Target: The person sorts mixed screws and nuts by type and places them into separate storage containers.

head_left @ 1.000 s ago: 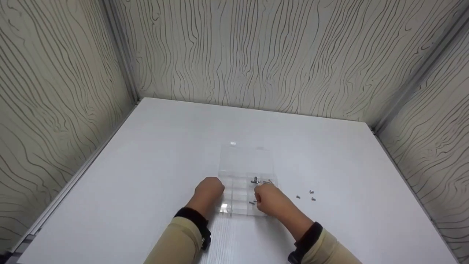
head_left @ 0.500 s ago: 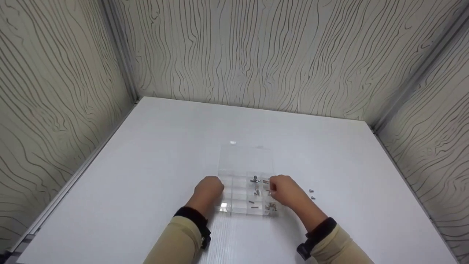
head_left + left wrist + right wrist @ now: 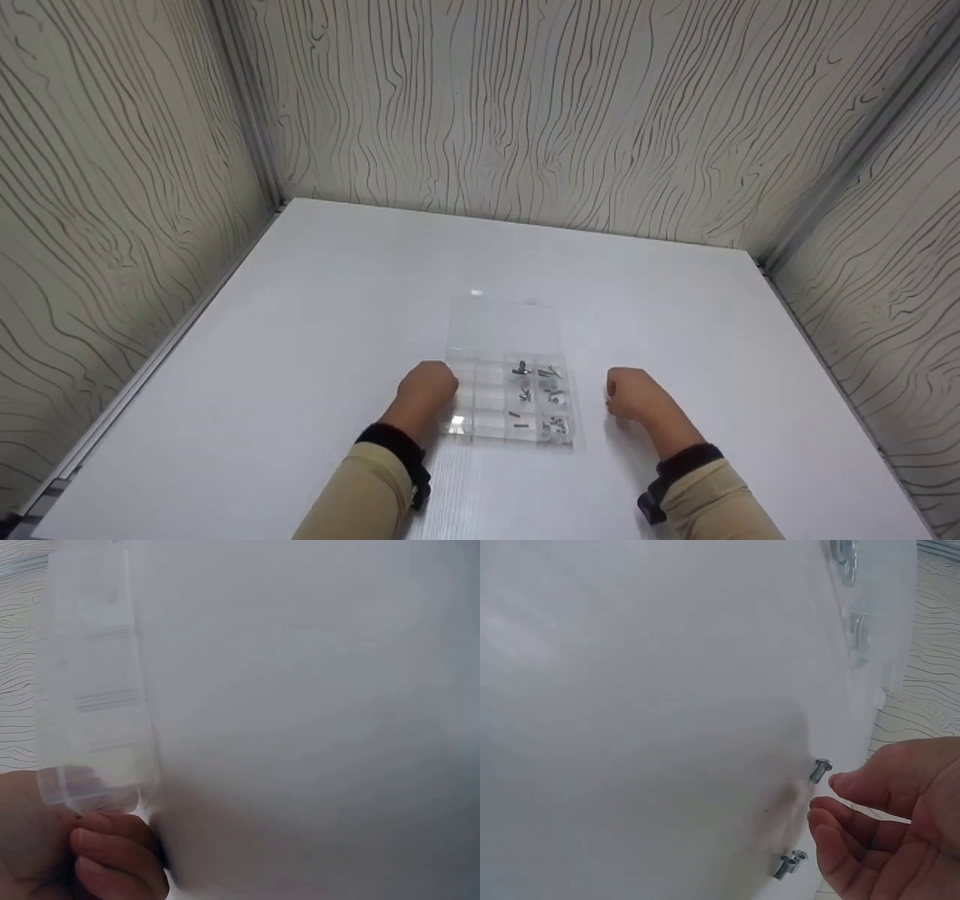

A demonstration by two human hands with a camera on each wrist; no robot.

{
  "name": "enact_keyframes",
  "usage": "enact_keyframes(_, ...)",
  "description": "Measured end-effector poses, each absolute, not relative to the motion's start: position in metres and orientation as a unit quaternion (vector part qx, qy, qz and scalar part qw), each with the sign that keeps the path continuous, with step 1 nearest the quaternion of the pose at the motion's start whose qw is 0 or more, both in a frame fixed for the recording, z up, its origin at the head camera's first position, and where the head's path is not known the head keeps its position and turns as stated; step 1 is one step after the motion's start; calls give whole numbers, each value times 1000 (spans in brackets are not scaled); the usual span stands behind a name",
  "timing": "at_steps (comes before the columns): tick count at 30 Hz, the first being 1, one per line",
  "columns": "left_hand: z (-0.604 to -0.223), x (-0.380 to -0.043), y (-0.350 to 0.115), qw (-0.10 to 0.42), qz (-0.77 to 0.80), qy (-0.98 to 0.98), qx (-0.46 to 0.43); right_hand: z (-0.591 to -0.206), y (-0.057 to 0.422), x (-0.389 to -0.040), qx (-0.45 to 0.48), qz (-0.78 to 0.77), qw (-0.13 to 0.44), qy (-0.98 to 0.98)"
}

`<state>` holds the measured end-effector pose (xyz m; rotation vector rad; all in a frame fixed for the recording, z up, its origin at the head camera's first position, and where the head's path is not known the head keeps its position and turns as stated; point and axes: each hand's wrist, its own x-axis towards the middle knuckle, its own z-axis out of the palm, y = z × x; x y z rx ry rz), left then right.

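My left hand (image 3: 429, 394) grips the left side of a clear plastic compartment box (image 3: 490, 431), its fingers curled at the box's edge in the left wrist view. The box's lid (image 3: 504, 326) lies folded back, away from me. Small metal screws and pins (image 3: 555, 426) sit in the compartments on the right side. To the right of the box, my right hand (image 3: 641, 397) is low over the table, thumb and fingers parted with nothing between them. In the right wrist view a single screw (image 3: 820, 770) lies just off the thumb tip, and two more screws (image 3: 786, 865) lie close together near the fingers.
The white table (image 3: 337, 300) carries the box near its middle. Patterned panels (image 3: 487, 112) stand along its back and both sides. The compartments on the box's left side (image 3: 490, 394) show no parts.
My right hand has moved right, from over the box's right compartments to the loose screws, which it now hides in the head view. My left hand has stayed at the box.
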<state>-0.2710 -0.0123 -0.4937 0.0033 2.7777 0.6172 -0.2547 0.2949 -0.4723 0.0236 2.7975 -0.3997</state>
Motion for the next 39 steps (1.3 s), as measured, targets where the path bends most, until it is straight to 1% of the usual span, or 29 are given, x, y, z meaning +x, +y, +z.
enact_keyframes(6, -495, -271, -12, 147, 214, 966, 10, -478, 298, -255, 5, -139, 143, 980)
enact_keyframes(12, -493, -270, -12, 146, 214, 966, 11, -482, 298, -256, -4, -124, 142, 982)
enact_keyframes(18, -492, -270, -12, 143, 215, 966, 6, -476, 292, -259, -18, -128, 135, 982)
enact_keyframes(21, -491, -270, -13, 142, 215, 966, 5, -467, 281, -264, -14, -141, 135, 981)
enact_keyframes(26, -490, -269, -13, 154, 207, 966, 5, -456, 250, -268, -18, -160, 134, 978)
enact_keyframes(28, -490, -269, -13, 161, 206, 965, 4, -453, 236, -267, -31, -167, 132, 977)
enact_keyframes(33, -492, -270, -13, 154, 210, 966, 7, -450, 206, -261, -79, -169, 123, 975)
enact_keyframes(39, -495, -271, -13, 140, 216, 966, 7, -453, 189, -256, -118, -158, 106, 975)
